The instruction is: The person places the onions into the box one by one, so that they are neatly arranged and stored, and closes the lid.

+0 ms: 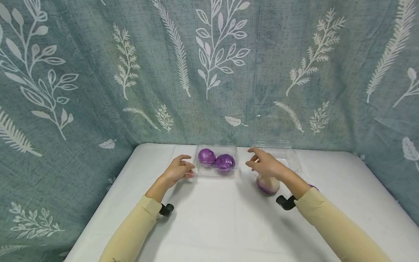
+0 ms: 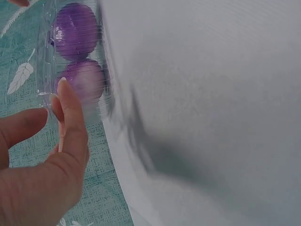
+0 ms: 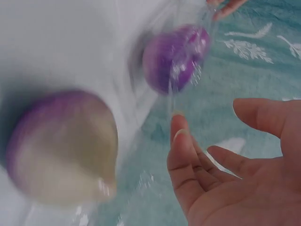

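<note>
A clear plastic box [image 1: 216,172] stands near the table's back edge, holding two round purple vegetables, a left one [image 1: 206,157] and a right one [image 1: 224,162], that look like turnips. My left hand [image 1: 178,170] is at the box's left end, fingers loosely bent; whether its fingertips touch the plastic I cannot tell. On the other side my right hand [image 1: 266,163] hovers just off the right end, thumb and fingers spread and holding nothing. Below that hand lies a purple-and-white turnip [image 3: 66,150], partly covered by it in the head view.
Behind my right hand is a second clear box [image 1: 293,160] with its lid raised. A small purple thing [image 1: 314,187] shows past my right forearm, mostly hidden. A patterned green curtain [image 1: 209,120] hangs behind the white table [image 1: 209,218].
</note>
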`<state>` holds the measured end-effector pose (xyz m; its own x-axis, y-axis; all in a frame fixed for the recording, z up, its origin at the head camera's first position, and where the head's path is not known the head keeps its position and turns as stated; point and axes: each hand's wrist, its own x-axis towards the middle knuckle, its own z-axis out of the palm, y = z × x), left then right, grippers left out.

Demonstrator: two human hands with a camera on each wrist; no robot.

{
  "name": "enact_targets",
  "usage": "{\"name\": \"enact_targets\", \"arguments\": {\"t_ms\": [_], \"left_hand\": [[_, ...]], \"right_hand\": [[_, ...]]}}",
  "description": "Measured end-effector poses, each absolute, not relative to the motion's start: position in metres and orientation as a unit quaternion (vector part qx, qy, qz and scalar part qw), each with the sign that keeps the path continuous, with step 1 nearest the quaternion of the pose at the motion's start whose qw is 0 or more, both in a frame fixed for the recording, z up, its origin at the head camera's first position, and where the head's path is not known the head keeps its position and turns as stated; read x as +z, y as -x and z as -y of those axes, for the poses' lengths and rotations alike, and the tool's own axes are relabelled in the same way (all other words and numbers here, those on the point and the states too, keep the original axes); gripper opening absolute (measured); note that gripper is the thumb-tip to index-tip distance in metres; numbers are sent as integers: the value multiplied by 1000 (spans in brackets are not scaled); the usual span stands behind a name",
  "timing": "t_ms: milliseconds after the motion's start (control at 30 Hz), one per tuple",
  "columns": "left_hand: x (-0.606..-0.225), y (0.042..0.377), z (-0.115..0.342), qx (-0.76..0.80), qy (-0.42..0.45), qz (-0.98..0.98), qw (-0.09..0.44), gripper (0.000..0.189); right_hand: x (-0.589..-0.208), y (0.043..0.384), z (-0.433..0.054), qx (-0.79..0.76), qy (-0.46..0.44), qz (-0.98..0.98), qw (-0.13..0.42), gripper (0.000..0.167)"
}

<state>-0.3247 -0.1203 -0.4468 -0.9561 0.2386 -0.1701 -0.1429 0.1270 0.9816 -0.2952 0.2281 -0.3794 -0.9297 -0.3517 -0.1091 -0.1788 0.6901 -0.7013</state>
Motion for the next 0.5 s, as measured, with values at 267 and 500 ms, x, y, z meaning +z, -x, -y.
{"name": "enact_targets", "arguments": {"t_ms": [267,500], "left_hand": [[-445,326,118,651,-40,-746,133,52],[-443,324,125,638,-37,-761,114,49]], "right_hand": [[-363,275,-281,-321,147,-932,87,60],[-359,256,-319,-292,144,-942,78,59]]}}
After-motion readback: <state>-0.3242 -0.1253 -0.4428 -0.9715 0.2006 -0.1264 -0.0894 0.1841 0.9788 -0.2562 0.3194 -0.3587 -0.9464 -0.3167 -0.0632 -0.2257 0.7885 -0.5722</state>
